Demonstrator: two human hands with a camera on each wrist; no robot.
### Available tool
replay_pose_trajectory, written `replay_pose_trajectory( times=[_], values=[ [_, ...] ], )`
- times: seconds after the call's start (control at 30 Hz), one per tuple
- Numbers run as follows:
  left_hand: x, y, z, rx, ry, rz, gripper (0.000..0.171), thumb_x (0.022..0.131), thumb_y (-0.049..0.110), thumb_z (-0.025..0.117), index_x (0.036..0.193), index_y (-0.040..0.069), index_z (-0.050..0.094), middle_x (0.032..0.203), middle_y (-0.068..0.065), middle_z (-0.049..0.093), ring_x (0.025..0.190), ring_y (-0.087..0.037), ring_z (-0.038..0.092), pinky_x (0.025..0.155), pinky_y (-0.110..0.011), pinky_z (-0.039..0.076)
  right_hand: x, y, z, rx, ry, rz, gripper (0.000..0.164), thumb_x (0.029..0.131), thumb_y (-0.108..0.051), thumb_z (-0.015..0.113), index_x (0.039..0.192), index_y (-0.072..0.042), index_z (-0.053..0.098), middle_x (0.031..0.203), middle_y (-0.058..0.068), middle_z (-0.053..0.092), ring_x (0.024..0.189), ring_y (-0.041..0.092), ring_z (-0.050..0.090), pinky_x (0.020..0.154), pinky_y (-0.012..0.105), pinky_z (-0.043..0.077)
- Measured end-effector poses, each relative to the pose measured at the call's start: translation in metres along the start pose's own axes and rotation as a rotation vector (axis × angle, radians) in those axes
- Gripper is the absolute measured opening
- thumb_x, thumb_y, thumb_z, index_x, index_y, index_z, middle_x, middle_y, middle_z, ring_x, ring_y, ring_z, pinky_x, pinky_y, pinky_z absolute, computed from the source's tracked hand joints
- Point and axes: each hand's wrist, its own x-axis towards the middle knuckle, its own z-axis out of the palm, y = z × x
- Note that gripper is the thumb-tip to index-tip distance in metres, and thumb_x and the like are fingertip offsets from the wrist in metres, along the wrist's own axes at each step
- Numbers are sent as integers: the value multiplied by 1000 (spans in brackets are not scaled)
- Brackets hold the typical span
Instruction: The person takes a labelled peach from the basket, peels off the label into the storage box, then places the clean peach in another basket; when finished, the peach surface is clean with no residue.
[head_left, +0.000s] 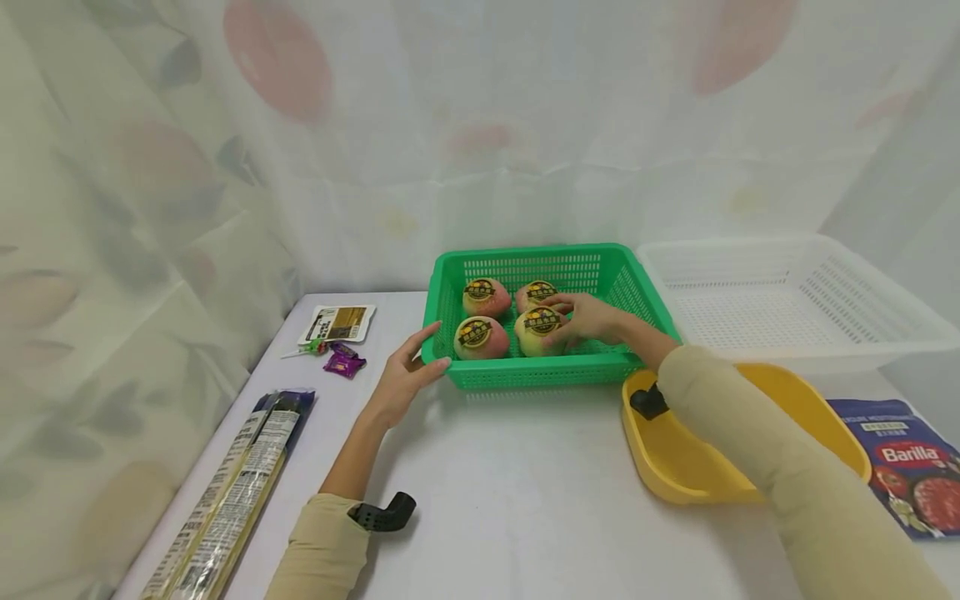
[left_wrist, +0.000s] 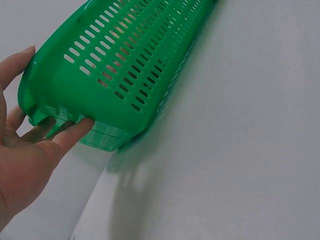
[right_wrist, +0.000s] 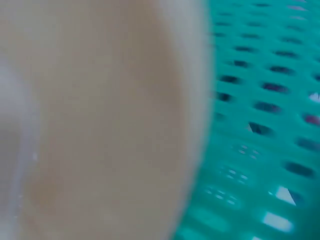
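Note:
Several pink-and-yellow peaches with round black-and-gold labels sit in a green slotted basket [head_left: 517, 373] in the head view. My right hand [head_left: 592, 318] reaches over the basket's right side and grips the front right peach [head_left: 542, 332]. Its fingers overlap the back right peach [head_left: 538, 292] in this view. To the left lie the front left peach [head_left: 482, 338] and the back left peach [head_left: 486, 297]. My left hand [head_left: 405, 379] holds the basket's front left corner, with thumb and fingers on either side of it. Blurred skin fills much of the right wrist view, beside the basket's slotted wall [right_wrist: 265, 100].
A white basket [head_left: 810, 350] stands right of the green one. Below my right forearm is a yellow tub [head_left: 690, 492], with a blue Barilla packet [head_left: 907, 467] beside it. At left lie long noodle-like packets [head_left: 232, 492], purple candies [head_left: 345, 362], a lollipop [head_left: 315, 346] and a snack pouch [head_left: 337, 323].

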Motion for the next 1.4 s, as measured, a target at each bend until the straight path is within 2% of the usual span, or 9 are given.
replay_pose_trajectory(
  times=[0.1,0.23,0.37,0.5,0.67,0.83,1.03,1.23,1.4],
  values=[
    [0,1,1,-8,6,-6,66,92,0,59,149,5,28,155,-14,14,131,-39,36,94,-29,48,-7,-10,-10,57,24,-11,80,82,-6,76,148,-9,31,143,23,25,117,36,45,89,49,50],
    [-1,3,3,-12,16,-15,65,91,0,59,149,6,29,155,-14,17,129,-41,37,93,-29,49,-21,-32,-20,111,60,-40,77,83,-4,74,148,-12,33,143,21,25,118,37,46,87,45,52],
    [-1,4,3,-3,21,-21,65,91,1,59,149,6,29,155,-13,16,128,-40,38,93,-29,48,-38,-52,-19,164,78,-78,78,82,-2,74,147,-15,35,143,19,26,114,36,50,83,40,55],
    [-2,5,2,3,27,-25,65,92,1,59,149,6,29,156,-11,15,129,-40,38,93,-28,48,-58,-68,-7,91,81,-135,75,79,-8,78,144,-17,40,139,16,34,112,34,51,85,40,54],
    [-3,7,1,8,34,-32,65,92,1,59,149,7,28,156,-10,15,129,-40,38,93,-28,48,-83,-76,24,4,85,-165,75,75,-16,83,140,-18,47,135,10,43,113,31,48,87,38,51],
    [-5,7,1,17,36,-33,66,92,2,59,150,7,28,155,-11,17,128,-41,38,93,-27,48,-100,-67,58,36,70,-136,75,72,-16,85,138,-19,49,135,10,44,115,35,47,89,39,50],
    [-6,8,1,30,37,-33,66,92,4,60,150,8,28,156,-10,16,129,-37,38,93,-29,48,-104,-38,91,73,78,-100,75,69,-13,87,136,-12,52,130,12,50,106,32,52,87,36,49],
    [-6,8,2,22,39,-28,66,92,3,60,150,8,29,156,-10,15,130,-39,37,94,-28,48,-103,-6,114,94,71,-74,74,68,-9,87,134,-6,52,125,7,56,103,28,53,87,35,47],
    [-7,10,4,7,46,-24,66,92,2,60,150,7,28,156,-11,16,130,-40,37,92,-27,49,-104,8,126,31,85,-75,76,67,-12,88,134,-5,53,126,6,56,104,25,55,89,37,48]
  ],
)
